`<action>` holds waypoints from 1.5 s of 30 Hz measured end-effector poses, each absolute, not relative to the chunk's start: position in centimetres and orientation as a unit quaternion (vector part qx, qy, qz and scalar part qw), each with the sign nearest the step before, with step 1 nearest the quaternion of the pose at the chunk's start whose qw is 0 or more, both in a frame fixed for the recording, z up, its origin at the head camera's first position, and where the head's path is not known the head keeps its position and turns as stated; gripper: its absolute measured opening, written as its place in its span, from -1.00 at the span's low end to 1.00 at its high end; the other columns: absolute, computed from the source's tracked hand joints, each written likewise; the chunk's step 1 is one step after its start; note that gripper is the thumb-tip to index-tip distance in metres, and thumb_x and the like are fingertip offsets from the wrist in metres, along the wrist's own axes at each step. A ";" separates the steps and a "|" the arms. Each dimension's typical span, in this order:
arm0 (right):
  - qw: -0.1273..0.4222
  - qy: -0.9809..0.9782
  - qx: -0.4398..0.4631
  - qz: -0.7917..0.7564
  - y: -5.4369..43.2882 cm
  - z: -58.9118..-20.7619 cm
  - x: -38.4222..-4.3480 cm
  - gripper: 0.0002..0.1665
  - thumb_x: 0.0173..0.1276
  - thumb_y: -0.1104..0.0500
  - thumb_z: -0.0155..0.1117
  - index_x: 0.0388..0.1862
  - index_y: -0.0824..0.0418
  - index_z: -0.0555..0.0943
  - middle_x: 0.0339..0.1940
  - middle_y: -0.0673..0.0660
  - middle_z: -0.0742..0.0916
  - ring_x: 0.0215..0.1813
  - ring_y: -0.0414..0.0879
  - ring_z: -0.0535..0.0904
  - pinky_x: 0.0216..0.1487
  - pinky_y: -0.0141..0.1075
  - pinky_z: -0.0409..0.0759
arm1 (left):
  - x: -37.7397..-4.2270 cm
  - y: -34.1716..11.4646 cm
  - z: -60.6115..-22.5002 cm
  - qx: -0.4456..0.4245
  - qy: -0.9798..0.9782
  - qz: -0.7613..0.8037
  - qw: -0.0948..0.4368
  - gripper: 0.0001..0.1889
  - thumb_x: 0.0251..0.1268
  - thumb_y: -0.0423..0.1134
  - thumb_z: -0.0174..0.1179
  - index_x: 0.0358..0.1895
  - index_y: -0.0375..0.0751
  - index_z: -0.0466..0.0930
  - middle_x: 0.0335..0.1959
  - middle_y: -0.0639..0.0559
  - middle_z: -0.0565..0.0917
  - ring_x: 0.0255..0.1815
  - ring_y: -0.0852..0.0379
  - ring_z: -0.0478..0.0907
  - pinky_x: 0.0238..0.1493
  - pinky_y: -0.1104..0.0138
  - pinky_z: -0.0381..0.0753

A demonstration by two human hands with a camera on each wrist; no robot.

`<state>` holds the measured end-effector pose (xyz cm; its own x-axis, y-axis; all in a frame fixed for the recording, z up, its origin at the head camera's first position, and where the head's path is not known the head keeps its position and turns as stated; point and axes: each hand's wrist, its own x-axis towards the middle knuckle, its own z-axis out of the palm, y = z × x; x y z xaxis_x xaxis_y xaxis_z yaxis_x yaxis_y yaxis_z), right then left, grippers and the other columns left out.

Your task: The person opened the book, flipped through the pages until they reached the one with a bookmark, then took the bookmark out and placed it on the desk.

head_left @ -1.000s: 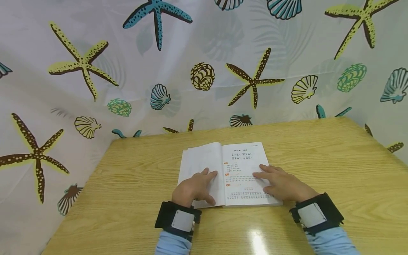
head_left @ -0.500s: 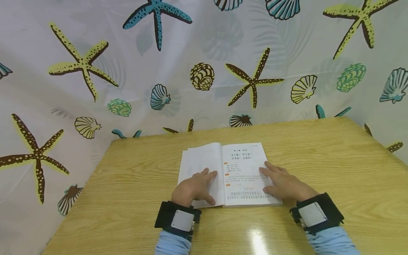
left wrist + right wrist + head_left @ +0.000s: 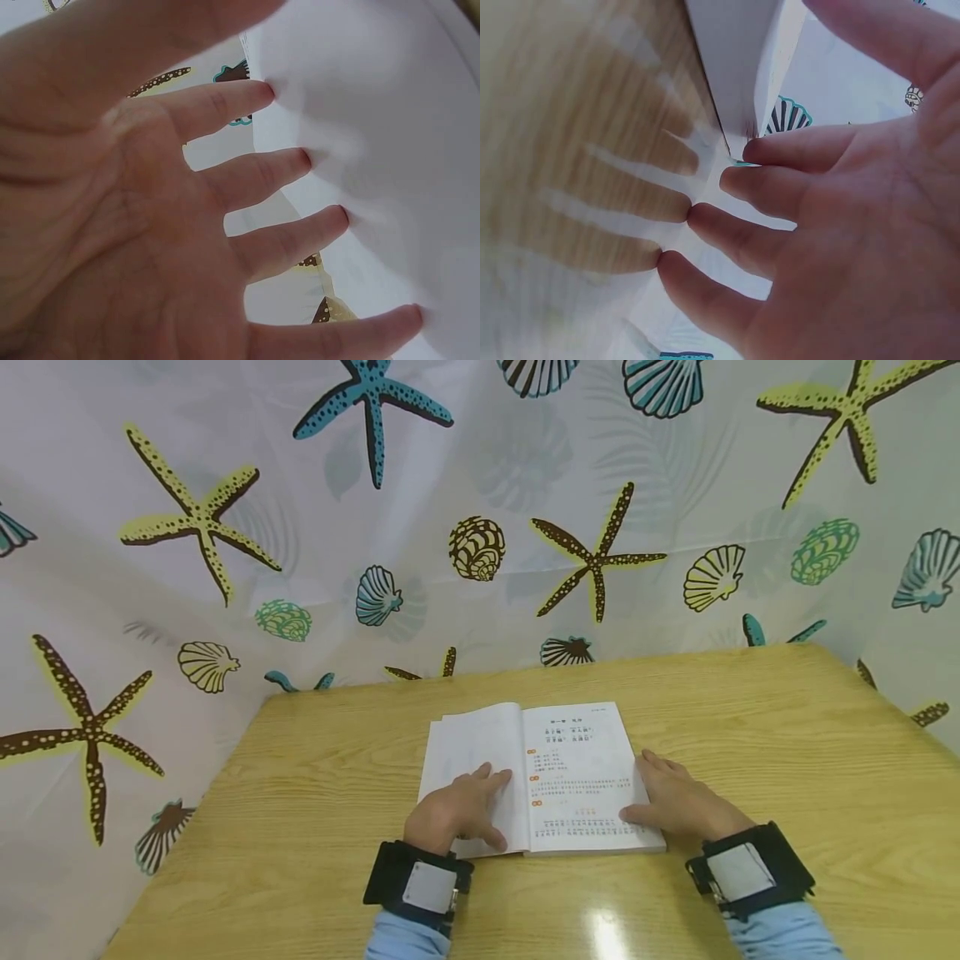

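An open book [image 3: 573,760] lies on the wooden table, its left page blank and its right page printed with lines of text and small orange marks. My left hand [image 3: 453,810] rests spread on the left page; in the left wrist view its straight fingertips press into the white paper [image 3: 405,150]. At the book's right edge is my right hand [image 3: 678,797], thumb over the lower right page. The right wrist view shows the index fingertip beside the book's side [image 3: 739,67], with the lower fingertips on the tabletop [image 3: 562,120].
The wooden table [image 3: 330,752] runs back to a hanging cloth [image 3: 450,468] printed with starfish and shells. Both wrists wear black straps with a pale plate, above light blue sleeves [image 3: 783,931]. Light glares off the table's front [image 3: 607,931].
My right hand's fingers have slid rightward off the printed page to the book's right edge, while its thumb stays over the page. My left hand stays in place. The head view has tilted slightly up.
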<state>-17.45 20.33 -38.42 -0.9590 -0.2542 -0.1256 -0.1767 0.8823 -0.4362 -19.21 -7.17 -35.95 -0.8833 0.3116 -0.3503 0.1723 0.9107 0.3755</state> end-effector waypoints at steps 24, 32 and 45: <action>-0.028 0.955 -0.148 -0.254 18.8 -37.2 -17.5 -0.52 0.48 0.25 0.26 0.25 0.51 0.50 -0.36 0.18 0.68 -0.36 -0.05 0.55 -0.35 -0.19 0.55 | -19.5 -7.2 -35.8 0.132 0.957 0.163 0.200 -0.01 -0.05 -0.27 0.63 0.54 -0.05 0.32 0.59 -0.15 0.20 0.55 -0.22 0.18 0.39 -0.13 0.33; 0.085 0.885 -0.155 -0.431 17.5 -36.4 -16.9 -0.15 0.70 -0.21 -0.46 0.57 0.44 0.18 0.45 0.45 0.43 0.46 0.30 0.35 0.42 0.22 0.28 | -19.5 -7.2 -35.8 0.135 0.958 0.159 0.196 -0.01 -0.06 -0.26 0.63 0.54 -0.05 0.33 0.59 -0.15 0.21 0.54 -0.21 0.19 0.38 -0.13 0.35; 0.087 0.921 -0.296 -0.238 14.0 -38.8 -15.8 -0.32 0.45 -0.08 0.26 0.45 0.20 0.49 0.51 0.41 0.38 0.46 0.57 0.16 0.30 0.51 0.13 | -19.3 -7.3 -36.3 0.130 0.953 0.163 0.219 -0.04 -0.02 -0.24 0.61 0.53 -0.03 0.33 0.59 -0.14 0.20 0.55 -0.22 0.18 0.36 -0.16 0.35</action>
<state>-15.78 14.01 -38.78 -0.8094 -0.5869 -0.0203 -0.5039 0.7118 -0.4893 -19.28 -7.32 -36.27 -0.8701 0.3196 -0.3753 0.1767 0.9129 0.3679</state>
